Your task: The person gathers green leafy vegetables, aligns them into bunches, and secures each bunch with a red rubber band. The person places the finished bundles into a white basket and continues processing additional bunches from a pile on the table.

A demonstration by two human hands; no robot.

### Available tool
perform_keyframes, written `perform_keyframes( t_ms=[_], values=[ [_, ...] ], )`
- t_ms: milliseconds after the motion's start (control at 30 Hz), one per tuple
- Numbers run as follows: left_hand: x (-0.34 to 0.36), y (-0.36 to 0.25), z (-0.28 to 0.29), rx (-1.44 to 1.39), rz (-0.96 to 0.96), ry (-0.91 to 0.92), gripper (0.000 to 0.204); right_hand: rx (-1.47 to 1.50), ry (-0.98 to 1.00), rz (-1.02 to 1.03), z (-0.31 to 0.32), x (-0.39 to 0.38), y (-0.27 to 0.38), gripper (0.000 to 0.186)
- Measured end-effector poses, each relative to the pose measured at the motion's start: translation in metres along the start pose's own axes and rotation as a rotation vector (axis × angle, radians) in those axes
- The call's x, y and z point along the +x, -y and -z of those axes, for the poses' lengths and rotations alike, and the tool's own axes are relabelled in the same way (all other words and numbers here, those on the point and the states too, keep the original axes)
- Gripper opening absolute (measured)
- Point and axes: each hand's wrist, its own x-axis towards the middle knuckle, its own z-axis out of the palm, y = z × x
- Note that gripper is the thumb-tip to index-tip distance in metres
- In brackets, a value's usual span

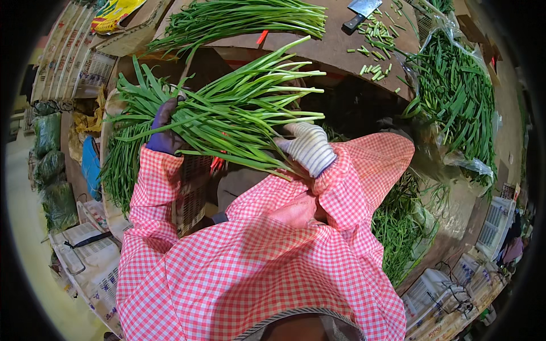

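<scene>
A loose bunch of garlic chives (239,108) is held slantwise in front of me, leaf tips to the left and pale stem ends fanned out to the right. My left hand (166,126), in a dark purple glove, is wrapped around its leafy part. My right hand (310,146), in a white striped glove, is closed at the lower edge of the bunch, with some stalks at its fingers; its fingertips are partly hidden. More chives (120,170) hang down to the left, below my left hand.
A pile of chives (244,23) lies across the brown board ahead. To its right are a cleaver (362,12) and scattered cut stem pieces (378,42). A plastic-lined heap of chives (458,96) stands at right, loose greens (401,233) below it. Bagged bundles (50,165) stack at left.
</scene>
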Motion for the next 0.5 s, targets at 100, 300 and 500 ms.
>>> perform_keyframes(
  t_ms=[100,300,500],
  values=[
    [-0.002,-0.001,-0.004,-0.010,0.005,0.037,0.028,-0.027,-0.039,0.051,-0.005,0.007,0.002,0.031],
    [-0.003,0.004,-0.004,-0.053,0.026,-0.006,0.027,0.279,-0.105,-0.007,0.004,-0.003,0.001,0.025],
    [-0.008,0.007,0.002,0.097,-0.074,0.111,0.034,0.433,0.048,-0.180,0.024,0.003,-0.001,0.032]
  ],
)
